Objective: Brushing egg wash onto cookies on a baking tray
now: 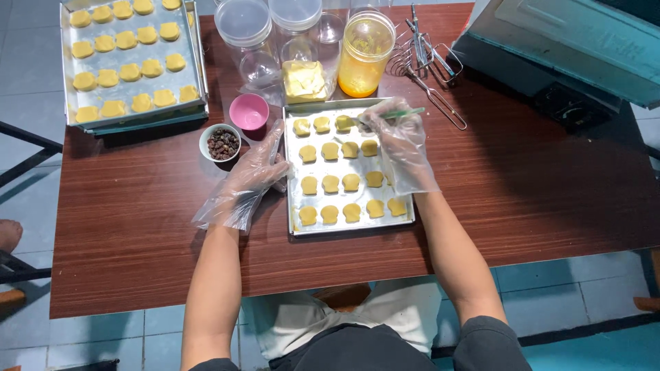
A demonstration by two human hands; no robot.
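Seated person at a dark wood-grain tabletop (137,254), both hands in loose clear plastic gloves.

Near: baking tray (294,206), metal, rectangular, just in front of the person. On it, rows of pale yellow dough pieces (331,183), evenly spaced, none touching.

Left hand (251,175): resting at the tray's left edge, fingers spread and loosely open, fingertips touching the tray's rim; nothing gripped.

Right hand (397,148): over the tray's upper right part, fingers pinched shut around a thin green-handled brush (402,114). The brush's working end points left over a dough piece in the top row; contact cannot be told.

Just left of the tray: small white bowl of dark raisins (222,143), and beside it a pink cup (249,111).

Farther: yellow block in plastic wrap (304,80) just beyond the tray; jar of orange-yellow liquid (365,55) to its right; clear lidded jars (245,34) behind. Wire beaters (427,62) lie right of the jar.

Far left corner: second tray (67,82), also filled with yellow dough pieces, overhanging the tabletop's edge.
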